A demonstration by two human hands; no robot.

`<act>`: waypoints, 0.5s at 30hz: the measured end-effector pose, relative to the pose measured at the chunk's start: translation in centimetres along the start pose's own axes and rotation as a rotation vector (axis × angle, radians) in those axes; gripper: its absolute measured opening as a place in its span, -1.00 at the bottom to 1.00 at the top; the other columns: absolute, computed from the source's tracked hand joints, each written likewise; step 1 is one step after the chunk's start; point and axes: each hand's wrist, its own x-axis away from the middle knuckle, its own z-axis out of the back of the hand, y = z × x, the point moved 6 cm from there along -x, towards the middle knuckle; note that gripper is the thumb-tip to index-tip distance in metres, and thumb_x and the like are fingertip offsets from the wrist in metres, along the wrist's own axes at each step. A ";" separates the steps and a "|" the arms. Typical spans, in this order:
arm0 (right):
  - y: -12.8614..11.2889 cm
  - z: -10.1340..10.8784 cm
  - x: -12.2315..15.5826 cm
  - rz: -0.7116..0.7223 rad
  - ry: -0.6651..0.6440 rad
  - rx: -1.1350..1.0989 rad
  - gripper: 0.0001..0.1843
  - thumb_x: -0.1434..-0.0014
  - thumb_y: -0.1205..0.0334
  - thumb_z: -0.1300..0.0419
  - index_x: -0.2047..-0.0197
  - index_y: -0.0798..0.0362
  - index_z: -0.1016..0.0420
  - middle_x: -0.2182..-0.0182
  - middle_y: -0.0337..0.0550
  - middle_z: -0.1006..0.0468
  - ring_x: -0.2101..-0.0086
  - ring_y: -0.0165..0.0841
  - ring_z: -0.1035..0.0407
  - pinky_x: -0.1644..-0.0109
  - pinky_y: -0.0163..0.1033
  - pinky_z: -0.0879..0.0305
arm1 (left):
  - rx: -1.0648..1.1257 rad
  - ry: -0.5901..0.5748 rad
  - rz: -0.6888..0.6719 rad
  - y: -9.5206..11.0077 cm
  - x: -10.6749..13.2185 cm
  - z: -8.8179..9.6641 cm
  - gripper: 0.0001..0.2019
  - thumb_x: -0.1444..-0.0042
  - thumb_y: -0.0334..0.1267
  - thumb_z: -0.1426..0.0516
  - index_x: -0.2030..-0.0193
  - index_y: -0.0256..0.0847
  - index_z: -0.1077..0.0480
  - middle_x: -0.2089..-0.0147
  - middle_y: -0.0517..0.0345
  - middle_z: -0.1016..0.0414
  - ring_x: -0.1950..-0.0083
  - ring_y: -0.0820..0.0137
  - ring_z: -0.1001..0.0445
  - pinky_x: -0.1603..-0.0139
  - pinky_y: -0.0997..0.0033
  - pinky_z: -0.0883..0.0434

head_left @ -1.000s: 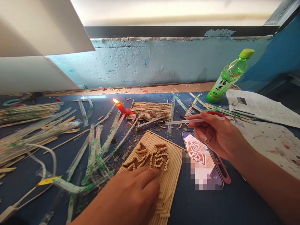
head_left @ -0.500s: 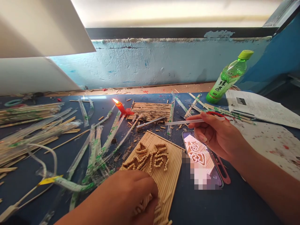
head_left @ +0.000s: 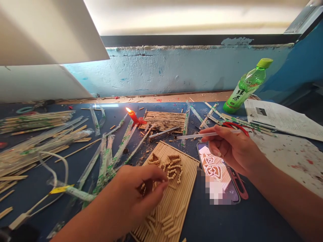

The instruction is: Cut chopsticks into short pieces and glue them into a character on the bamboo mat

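One board of slender wooden sticks (head_left: 186,174) lies on the blue table (head_left: 212,223), with raised beaded outlines (head_left: 173,168) on its far half and short cut stick pieces (head_left: 172,226) on its near end. Above the board's left side hovers the left hand (head_left: 133,195), fingers curled, thumb and forefinger tips close together; whether they pinch anything cannot be told. Right of the board, the right hand (head_left: 233,146) grips a translucent glue stick (head_left: 190,136), dark-tipped, above the far end of a smartphone (head_left: 214,171). Past the board's far edge burns a red candle (head_left: 133,117).
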 end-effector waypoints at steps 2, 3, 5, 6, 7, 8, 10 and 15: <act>0.0 0.0 0.0 0.005 -0.002 0.003 -0.68 -0.30 0.04 -0.24 0.19 0.09 -0.73 0.36 -0.05 -0.67 0.60 -0.54 -0.23 0.55 -0.38 -0.15 | -0.121 -0.108 -0.063 0.5 0.4 -0.8 -0.84 -0.23 -0.29 -0.11 0.20 -0.06 -0.54 0.52 0.32 -0.49 0.55 0.49 -0.39 0.52 0.55 -0.32; 0.0 0.0 0.0 0.006 -0.004 0.005 -0.68 -0.30 0.04 -0.23 0.19 0.09 -0.73 0.36 -0.04 -0.67 0.60 -0.54 -0.23 0.55 -0.38 -0.15 | -0.160 -0.148 -0.108 0.9 0.6 -1.2 -0.84 -0.23 -0.30 -0.11 0.21 -0.06 -0.54 0.51 0.32 -0.50 0.53 0.49 -0.42 0.49 0.55 -0.35; 0.0 0.0 0.0 0.006 -0.007 0.011 -0.68 -0.31 0.04 -0.23 0.20 0.08 -0.73 0.35 -0.04 -0.67 0.61 -0.54 -0.23 0.55 -0.36 -0.15 | -0.201 -0.176 -0.213 1.8 1.0 -1.9 -0.83 -0.24 -0.32 -0.10 0.27 -0.09 -0.53 0.44 0.27 -0.56 0.46 0.48 -0.51 0.37 0.55 -0.44; 0.1 0.0 0.0 0.002 -0.008 0.014 -0.68 -0.31 0.05 -0.22 0.20 0.07 -0.73 0.35 -0.03 -0.67 0.61 -0.53 -0.23 0.55 -0.35 -0.15 | -0.217 -0.170 -0.257 2.2 1.1 -2.2 -0.81 -0.26 -0.34 -0.08 0.30 -0.10 -0.52 0.41 0.24 -0.58 0.41 0.46 -0.55 0.30 0.54 -0.47; 0.1 0.0 0.0 -0.003 -0.007 0.015 -0.69 -0.31 0.05 -0.22 0.20 0.06 -0.73 0.35 -0.03 -0.67 0.60 -0.52 -0.22 0.55 -0.35 -0.15 | -0.232 -0.158 -0.293 2.5 1.2 -2.4 -0.79 -0.27 -0.35 -0.07 0.31 -0.11 -0.51 0.37 0.21 -0.60 0.37 0.44 -0.58 0.24 0.53 -0.50; 0.2 0.0 -0.1 -0.007 -0.006 0.016 -0.69 -0.31 0.05 -0.22 0.20 0.06 -0.73 0.36 -0.03 -0.67 0.60 -0.52 -0.22 0.55 -0.34 -0.15 | -0.248 -0.149 -0.320 2.6 1.3 -2.6 -0.78 -0.28 -0.37 -0.06 0.31 -0.12 -0.51 0.32 0.19 -0.63 0.32 0.42 -0.60 0.18 0.50 -0.52; 0.3 0.1 -0.1 -0.014 -0.001 0.017 -0.69 -0.31 0.05 -0.22 0.21 0.05 -0.73 0.37 -0.04 -0.67 0.60 -0.51 -0.22 0.55 -0.33 -0.15 | -0.283 -0.134 -0.347 2.8 1.5 -3.0 -0.79 -0.29 -0.39 -0.05 0.25 -0.12 -0.51 0.20 0.15 -0.66 0.23 0.38 -0.63 0.12 0.46 -0.54; 0.4 0.1 -0.2 -0.013 -0.001 0.014 -0.68 -0.30 0.03 -0.23 0.21 0.06 -0.73 0.36 -0.03 -0.68 0.61 -0.53 -0.23 0.56 -0.36 -0.16 | -0.329 -0.066 -0.384 2.9 1.7 -2.9 -0.82 -0.27 -0.41 -0.08 0.18 -0.10 -0.50 0.03 0.14 -0.65 0.09 0.32 -0.63 0.09 0.43 -0.56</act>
